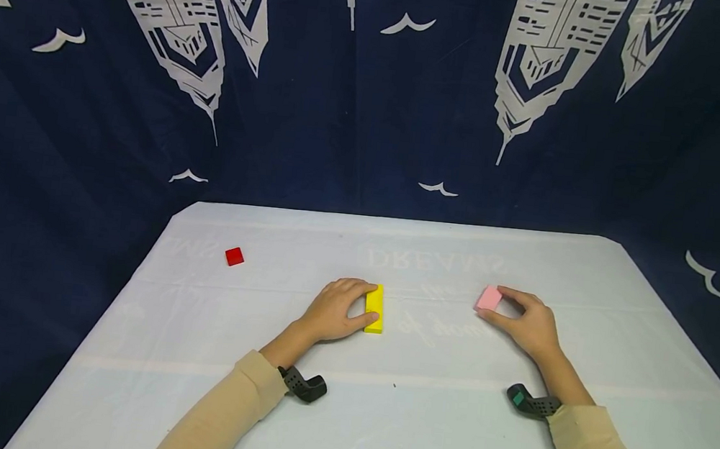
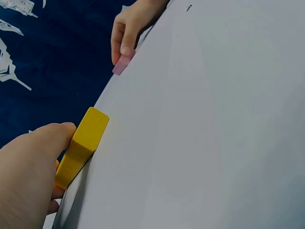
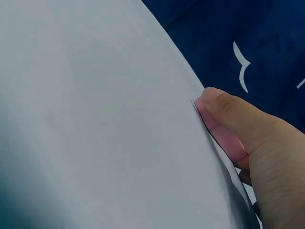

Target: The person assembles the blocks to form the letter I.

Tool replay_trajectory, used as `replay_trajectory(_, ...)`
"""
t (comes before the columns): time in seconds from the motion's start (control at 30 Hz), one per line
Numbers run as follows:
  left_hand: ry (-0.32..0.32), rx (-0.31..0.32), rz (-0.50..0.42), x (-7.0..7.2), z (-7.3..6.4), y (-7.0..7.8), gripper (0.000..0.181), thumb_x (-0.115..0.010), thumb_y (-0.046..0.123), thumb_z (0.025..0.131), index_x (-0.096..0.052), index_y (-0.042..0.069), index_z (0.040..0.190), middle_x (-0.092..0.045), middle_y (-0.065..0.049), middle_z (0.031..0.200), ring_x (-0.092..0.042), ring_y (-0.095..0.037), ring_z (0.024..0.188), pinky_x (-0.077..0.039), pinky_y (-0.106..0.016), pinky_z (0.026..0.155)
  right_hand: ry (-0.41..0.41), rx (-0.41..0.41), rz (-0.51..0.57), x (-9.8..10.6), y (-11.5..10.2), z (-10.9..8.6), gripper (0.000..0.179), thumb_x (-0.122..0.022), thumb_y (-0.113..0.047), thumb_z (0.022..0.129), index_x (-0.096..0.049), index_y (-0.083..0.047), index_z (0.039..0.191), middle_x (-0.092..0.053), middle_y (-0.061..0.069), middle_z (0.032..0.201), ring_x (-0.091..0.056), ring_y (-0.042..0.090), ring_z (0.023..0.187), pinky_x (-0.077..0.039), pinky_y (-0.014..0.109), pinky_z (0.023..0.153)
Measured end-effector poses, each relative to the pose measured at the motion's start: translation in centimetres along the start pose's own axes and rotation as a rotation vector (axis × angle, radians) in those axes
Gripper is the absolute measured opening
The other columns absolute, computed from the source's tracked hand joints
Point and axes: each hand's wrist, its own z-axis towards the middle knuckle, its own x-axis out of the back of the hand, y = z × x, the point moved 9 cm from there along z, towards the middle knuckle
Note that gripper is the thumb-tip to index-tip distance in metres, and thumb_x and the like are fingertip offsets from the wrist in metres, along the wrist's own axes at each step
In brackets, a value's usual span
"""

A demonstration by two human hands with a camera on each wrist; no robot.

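Note:
Near the middle of the white table, my left hand point(image 1: 340, 309) grips a long yellow block point(image 1: 375, 308) between thumb and fingers. The left wrist view shows the thumb against one side of this yellow block point(image 2: 86, 143), with other fingertips partly hidden behind it. Farther right, my right hand point(image 1: 529, 326) pinches a small pink block point(image 1: 489, 298). In the right wrist view the thumb covers part of the pink block point(image 3: 226, 140). A small red block point(image 1: 234, 256) lies apart from both hands, at the back left.
The white cloth-covered table point(image 1: 419, 418) has faint lettering showing through it. Behind it hangs a dark blue curtain point(image 1: 356, 130) with white building and bird prints. A black device point(image 1: 305, 387) sits on the left wrist, another black device point(image 1: 531, 402) on the right.

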Motion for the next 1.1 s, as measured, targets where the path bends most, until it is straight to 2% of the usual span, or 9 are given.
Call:
replay_trajectory(0.47,-0.004,0.021,-0.042,0.0,0.0,-0.2,0.057,-0.06,0.046,0.092,-0.053,0.013,0.138,-0.054,-0.007,0.137,-0.044,-0.027,0.132,-0.031,-0.047,0.11,0.065,0.024,0.04,0.2,-0.7,-0.3,0.064,-0.08,-0.039,0.08,-0.064,0.005,0.123,-0.062,0.026,0.122,-0.051,0.044,0.118,-0.04,0.057,0.098)
replay_trajectory(0.97,-0.007,0.029,-0.048,-0.2,0.0,-0.3,0.057,-0.06,0.047,0.092,-0.053,0.014,0.139,-0.054,-0.007,0.137,-0.044,-0.027,0.132,-0.03,-0.048,0.111,0.057,0.063,0.061,-0.1,-2.7,-1.0,0.056,-0.082,-0.034,0.078,-0.068,0.002,0.118,-0.065,0.025,0.116,-0.055,0.042,0.113,-0.042,0.056,0.096)
replay_trajectory(1.1,-0.008,0.031,-0.043,-0.2,0.0,-0.4,0.057,-0.06,0.047,0.092,-0.053,0.014,0.139,-0.054,-0.007,0.138,-0.043,-0.028,0.132,-0.03,-0.048,0.111,0.032,0.08,0.05,-0.3,-3.4,-1.0,0.056,-0.082,-0.035,0.078,-0.068,0.002,0.118,-0.065,0.025,0.115,-0.056,0.042,0.112,-0.042,0.057,0.096)
